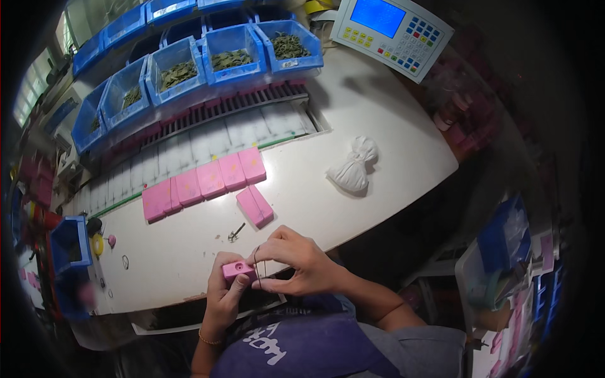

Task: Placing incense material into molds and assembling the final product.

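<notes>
My left hand [222, 283] grips a small pink block [237, 269], which looks like a rubber mould, with a round recessed hole in the end facing up. A thin brown rubber band [255, 269] is stretched between the thumb and fingers of my right hand [295, 264], right beside the block. Whether the band loops around the block is unclear. Just beyond my hands lies a small dark green branched piece [235, 232] on the white tabletop. Two more pink blocks [255, 205] lie together, and a row of similar blocks [208, 181] stretches behind them.
Blue bins [177, 78] holding green pieces stand at the back. A tied white cloth pouch [354, 165] rests on the right. Beyond it is a keypad panel [392, 35] with a blue screen. Yellow tape [98, 244] and a loose band [125, 262] lie left. The table edge [378, 221] curves nearby.
</notes>
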Action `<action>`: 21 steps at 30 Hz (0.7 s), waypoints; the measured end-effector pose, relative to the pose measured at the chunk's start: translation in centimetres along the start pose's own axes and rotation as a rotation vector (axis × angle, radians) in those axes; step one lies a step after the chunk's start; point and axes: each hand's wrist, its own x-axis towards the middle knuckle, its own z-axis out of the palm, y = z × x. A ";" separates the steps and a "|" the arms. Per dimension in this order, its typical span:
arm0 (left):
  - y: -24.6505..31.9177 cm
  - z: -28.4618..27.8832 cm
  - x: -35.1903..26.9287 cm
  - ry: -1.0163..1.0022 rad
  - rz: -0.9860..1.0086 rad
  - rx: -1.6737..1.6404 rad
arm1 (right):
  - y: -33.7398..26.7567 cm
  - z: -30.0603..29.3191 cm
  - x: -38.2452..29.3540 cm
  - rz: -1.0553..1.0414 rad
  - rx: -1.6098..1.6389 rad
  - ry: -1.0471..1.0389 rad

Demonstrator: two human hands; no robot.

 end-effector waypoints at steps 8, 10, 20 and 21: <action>1.4 1.1 0.7 -0.086 0.047 0.126 | -0.2 0.1 0.1 0.209 -0.100 -0.070; 1.0 1.1 0.8 -0.066 0.042 0.108 | 0.4 0.6 -0.1 0.207 -0.119 -0.101; 0.2 1.2 0.5 0.041 0.159 0.026 | 1.5 3.3 -2.0 0.286 -0.077 -0.099; 0.2 1.3 0.5 0.065 0.127 -0.048 | 1.4 3.4 -1.9 0.286 -0.077 -0.099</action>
